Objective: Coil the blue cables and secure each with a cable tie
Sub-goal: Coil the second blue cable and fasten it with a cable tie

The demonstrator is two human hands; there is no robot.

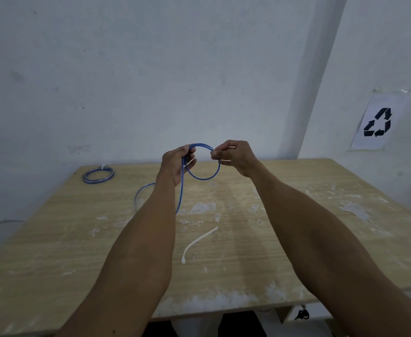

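I hold a blue cable [205, 177] up above the wooden table [296, 239], bent into a loop between my hands. My left hand [174, 164] grips the loop's left side, where the strands cross. My right hand [233, 155] pinches the loop's upper right. The cable's loose tail hangs down past my left forearm and curves onto the table at the left. A white cable tie [198, 243] lies loose on the table in front of me. A finished blue coil [98, 175] with a white tie on it rests at the table's far left corner.
White stains and scuffs mark the tabletop. A wall rises right behind the table, with a recycling sign [377, 122] on the right. The table's front edge runs close to my body.
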